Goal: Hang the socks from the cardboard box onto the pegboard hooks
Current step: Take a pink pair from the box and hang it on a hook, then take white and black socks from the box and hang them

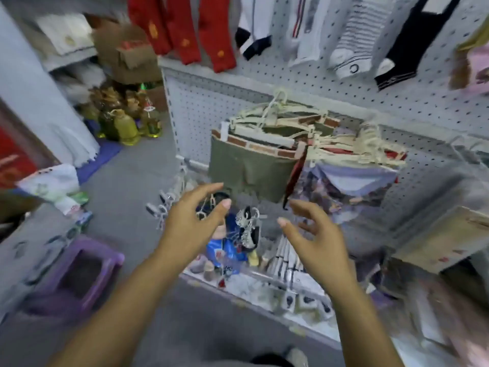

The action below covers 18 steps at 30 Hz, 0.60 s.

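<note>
A grey pegboard [304, 86] fills the upper right. Along its top hang red socks [185, 30], white-and-navy socks [254, 35], striped socks [352, 41] and a black sock [407, 46]. Lower down, olive underwear on cream hangers [254, 165] hangs from the board. My left hand [193, 221] and my right hand [315, 234] reach forward side by side below that garment, fingers spread and loosely bent, holding nothing. A cardboard box [447, 242] sits at the right edge, blurred; I cannot see what is in it.
A purple plastic stool [76, 274] stands on the grey floor at lower left. A low shelf [264, 284] under my hands carries small packaged goods and a blue packet [225, 250]. Brown boxes [127, 51] and golden ornaments [121, 120] crowd the far left corner.
</note>
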Each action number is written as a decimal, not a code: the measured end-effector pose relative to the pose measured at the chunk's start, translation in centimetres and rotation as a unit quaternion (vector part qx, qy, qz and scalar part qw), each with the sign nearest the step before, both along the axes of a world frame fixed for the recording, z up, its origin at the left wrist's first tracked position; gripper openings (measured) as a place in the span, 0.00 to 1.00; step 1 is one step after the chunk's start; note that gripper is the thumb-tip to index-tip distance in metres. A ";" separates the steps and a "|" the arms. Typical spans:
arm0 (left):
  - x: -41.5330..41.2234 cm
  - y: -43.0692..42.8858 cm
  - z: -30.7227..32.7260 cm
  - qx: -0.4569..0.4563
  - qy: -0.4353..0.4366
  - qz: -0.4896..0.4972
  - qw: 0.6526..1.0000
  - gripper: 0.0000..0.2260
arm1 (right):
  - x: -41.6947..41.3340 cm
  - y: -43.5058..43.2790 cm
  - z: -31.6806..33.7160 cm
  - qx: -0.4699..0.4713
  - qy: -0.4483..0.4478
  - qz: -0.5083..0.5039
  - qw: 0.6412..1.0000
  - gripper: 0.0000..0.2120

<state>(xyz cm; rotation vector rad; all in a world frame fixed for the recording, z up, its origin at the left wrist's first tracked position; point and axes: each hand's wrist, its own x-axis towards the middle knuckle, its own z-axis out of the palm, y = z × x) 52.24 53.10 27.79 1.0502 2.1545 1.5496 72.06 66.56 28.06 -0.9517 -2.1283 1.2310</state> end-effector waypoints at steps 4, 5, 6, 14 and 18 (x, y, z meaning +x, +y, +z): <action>-2.1 -9.0 -5.3 -0.069 -0.034 0.081 0.994 0.14 | -4.5 -5.0 -4.4 -0.045 -0.060 0.057 0.996 0.20; -2.4 -11.1 -6.5 -0.088 -0.033 0.100 0.991 0.14 | -5.5 -6.0 -5.2 -0.056 -0.072 0.075 0.993 0.20; -2.7 -13.0 -7.5 -0.100 -0.035 0.121 0.987 0.14 | -6.5 -6.9 -6.0 -0.061 -0.083 0.094 0.990 0.20; -4.6 -23.6 -14.4 -0.181 -0.101 0.288 0.935 0.15 | -15.7 -11.2 -12.2 -0.044 -0.206 0.288 0.934 0.21; -6.8 -26.7 -15.8 -0.207 -0.124 0.342 0.908 0.16 | -21.2 -11.7 -14.1 -0.033 -0.238 0.363 0.900 0.20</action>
